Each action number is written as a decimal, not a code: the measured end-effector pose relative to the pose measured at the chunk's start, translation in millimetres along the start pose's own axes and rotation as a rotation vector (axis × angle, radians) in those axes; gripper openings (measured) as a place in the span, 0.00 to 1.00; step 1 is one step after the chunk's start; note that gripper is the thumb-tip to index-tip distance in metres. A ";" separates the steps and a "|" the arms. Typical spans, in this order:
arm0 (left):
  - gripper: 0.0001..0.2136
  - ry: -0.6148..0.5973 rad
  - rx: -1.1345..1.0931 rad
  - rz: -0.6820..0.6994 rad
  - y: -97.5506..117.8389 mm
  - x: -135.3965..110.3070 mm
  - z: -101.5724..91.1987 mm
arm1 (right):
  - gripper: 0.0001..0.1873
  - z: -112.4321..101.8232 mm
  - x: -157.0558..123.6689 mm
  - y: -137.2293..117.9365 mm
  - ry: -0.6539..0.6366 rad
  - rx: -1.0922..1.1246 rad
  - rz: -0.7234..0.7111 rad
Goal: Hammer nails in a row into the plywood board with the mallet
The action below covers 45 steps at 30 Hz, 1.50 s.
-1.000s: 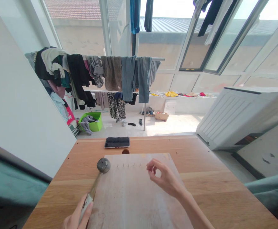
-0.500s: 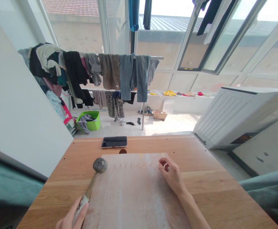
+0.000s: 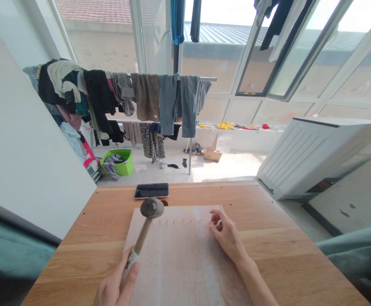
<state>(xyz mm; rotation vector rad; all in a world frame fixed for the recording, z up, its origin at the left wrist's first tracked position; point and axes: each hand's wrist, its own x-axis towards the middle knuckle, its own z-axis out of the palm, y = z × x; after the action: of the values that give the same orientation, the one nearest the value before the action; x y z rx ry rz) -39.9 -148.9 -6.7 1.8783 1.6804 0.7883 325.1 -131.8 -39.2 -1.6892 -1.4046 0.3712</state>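
Observation:
My left hand [image 3: 118, 278] grips a mallet [image 3: 152, 208] with a dark, worn head and a wooden handle wrapped in white near the grip. The mallet head is raised over the top left part of a pale wooden board [image 3: 179, 263]. Several thin nails [image 3: 182, 221] stand upright in a row along the board's far side. At the row's right end, my right hand [image 3: 228, 233] pinches what looks like another nail [image 3: 209, 221] between thumb and forefinger; the fingers mostly hide it.
The board lies on a wooden table [image 3: 277, 250]. A phone [image 3: 151, 191] rests at the far edge, with a small round brown thing [image 3: 164, 203] partly behind the mallet head. Beyond stand a laundry rack [image 3: 190, 157], a green basket [image 3: 126, 165] and a white ribbed unit [image 3: 287, 153].
My left hand has lifted the mallet and brought it right, from beside the board's left edge to above the nail row's left end. My right hand stays at the row's right end.

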 end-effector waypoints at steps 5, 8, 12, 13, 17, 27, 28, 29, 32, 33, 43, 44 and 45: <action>0.34 -0.334 -0.142 -0.018 57.5 5.6 26.5 | 0.21 1.3 -0.5 1.1 0.010 -0.010 0.003; 0.35 -0.458 -0.230 0.028 81.8 7.8 38.8 | 0.22 1.0 0.3 1.4 0.019 -0.022 0.000; 0.35 -0.513 -0.256 0.064 94.5 11.1 54.3 | 0.21 0.0 1.6 1.7 0.021 -0.025 -0.011; 0.35 -0.515 -0.257 0.060 95.5 12.0 57.6 | 0.21 -0.1 1.9 1.7 0.020 -0.023 -0.013; 0.35 -0.508 -0.251 0.035 96.8 16.1 66.0 | 0.20 -0.5 2.6 0.9 0.016 -0.008 -0.016; 0.35 -0.505 -0.230 -0.009 89.5 14.5 67.2 | 0.22 -0.8 2.1 0.4 -0.008 0.023 0.002; 0.34 -0.502 -0.227 -0.012 89.0 13.8 67.5 | 0.22 -0.6 2.1 0.8 -0.010 0.024 0.003; 0.35 -0.500 -0.224 -0.017 88.6 13.2 67.7 | 0.21 -0.5 2.0 1.2 -0.011 0.026 0.003; 0.35 -0.503 -0.229 -0.027 87.9 12.2 67.7 | 0.20 -0.3 2.0 2.1 -0.012 0.028 0.007; 0.35 -0.505 -0.235 -0.025 87.6 12.1 67.7 | 0.20 -0.3 2.1 2.4 -0.012 0.028 0.008; 0.34 -0.566 -0.220 0.014 91.8 17.1 71.1 | 0.21 1.2 1.4 5.6 -0.012 0.013 -0.004; 0.34 -0.569 -0.220 0.017 94.5 17.5 70.0 | 0.21 1.2 1.5 6.3 -0.007 0.009 -0.009; 0.33 -0.571 -0.227 0.022 97.2 17.6 69.0 | 0.21 1.2 1.6 6.9 0.000 0.003 -0.014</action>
<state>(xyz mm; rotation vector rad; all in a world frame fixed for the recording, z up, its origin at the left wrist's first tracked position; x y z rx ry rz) 78.6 -141.8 13.9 1.7470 1.1651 0.3736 329.2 -129.6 -44.8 -1.6764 -1.4144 0.3651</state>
